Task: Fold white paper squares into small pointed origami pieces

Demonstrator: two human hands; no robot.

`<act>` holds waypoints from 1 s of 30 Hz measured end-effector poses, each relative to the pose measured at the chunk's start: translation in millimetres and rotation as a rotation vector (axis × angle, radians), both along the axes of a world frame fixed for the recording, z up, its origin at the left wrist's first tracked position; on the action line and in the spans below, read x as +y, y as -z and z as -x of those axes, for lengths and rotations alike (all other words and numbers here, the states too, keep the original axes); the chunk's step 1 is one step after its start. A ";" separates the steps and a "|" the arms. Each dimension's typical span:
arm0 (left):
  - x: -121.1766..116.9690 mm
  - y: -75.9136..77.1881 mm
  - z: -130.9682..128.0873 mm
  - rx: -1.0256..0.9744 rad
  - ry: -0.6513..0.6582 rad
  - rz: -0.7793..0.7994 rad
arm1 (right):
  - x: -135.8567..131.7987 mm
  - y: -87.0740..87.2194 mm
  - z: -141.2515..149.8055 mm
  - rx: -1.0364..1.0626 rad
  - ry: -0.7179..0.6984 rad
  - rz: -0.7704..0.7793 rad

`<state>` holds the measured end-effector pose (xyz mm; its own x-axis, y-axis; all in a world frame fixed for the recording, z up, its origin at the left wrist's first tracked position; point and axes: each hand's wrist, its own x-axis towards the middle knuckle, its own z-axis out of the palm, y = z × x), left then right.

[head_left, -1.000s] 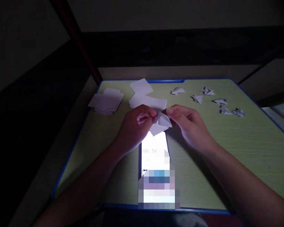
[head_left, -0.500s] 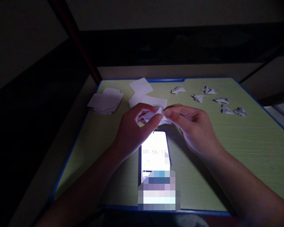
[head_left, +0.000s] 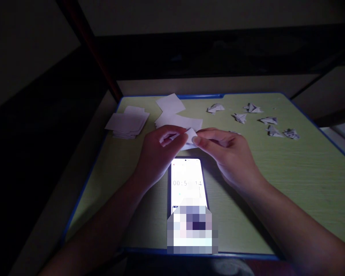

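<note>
Between my two hands, above the middle of the table, is a small white piece of folded paper (head_left: 191, 137). My left hand (head_left: 158, 153) pinches its left side, thumb in front and fingers behind. On the right side, the thumb and fingers of my right hand (head_left: 232, 153) close on the same paper. Both thumb tips lie near each other on its front face. The fingers hide part of the folds. Just below the paper lies a lit phone (head_left: 186, 176) showing a timer, its lower part blurred out.
Several folded paper figures (head_left: 251, 108) lie at the back right of the green table (head_left: 304, 184). At the back left is a stack of white paper sheets (head_left: 126, 122). More loose sheets (head_left: 170, 104) lie behind my hands. A blue rim edges the table.
My thumbs have come down level on the front of the paper, and its upper flap now stands up flatter between them. My hands have shifted slightly left. The phone's timer has advanced.
</note>
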<state>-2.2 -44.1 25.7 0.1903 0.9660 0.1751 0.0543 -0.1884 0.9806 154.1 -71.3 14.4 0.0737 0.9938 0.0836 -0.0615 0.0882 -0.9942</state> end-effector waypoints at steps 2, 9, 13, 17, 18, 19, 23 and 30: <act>-0.6 -1.2 0.1 0.017 -0.008 0.007 | 0.0 0.5 -0.1 0.020 -0.005 0.015; -1.5 -0.7 0.2 0.067 -0.027 -0.030 | 0.9 1.8 -1.3 0.043 -0.015 -0.036; -1.1 2.2 0.1 0.047 0.000 -0.046 | 0.5 -0.1 -1.2 0.047 -0.005 -0.024; -1.4 0.7 -1.5 0.052 0.005 -0.071 | 0.1 -2.8 -1.7 0.052 -0.018 -0.005; -1.5 -0.1 -2.0 0.056 0.005 -0.079 | 0.1 -3.1 -1.7 0.048 -0.025 -0.011; -1.5 -0.8 -2.4 0.058 0.004 -0.086 | 0.1 -3.3 -1.6 0.040 -0.030 -0.017; -1.7 -2.5 -3.2 0.078 -0.016 -0.094 | -0.3 -3.3 0.2 0.009 -0.021 -0.043; -2.8 -2.4 -2.7 0.080 0.007 -0.083 | -0.8 -4.0 1.7 -0.021 -0.009 -0.084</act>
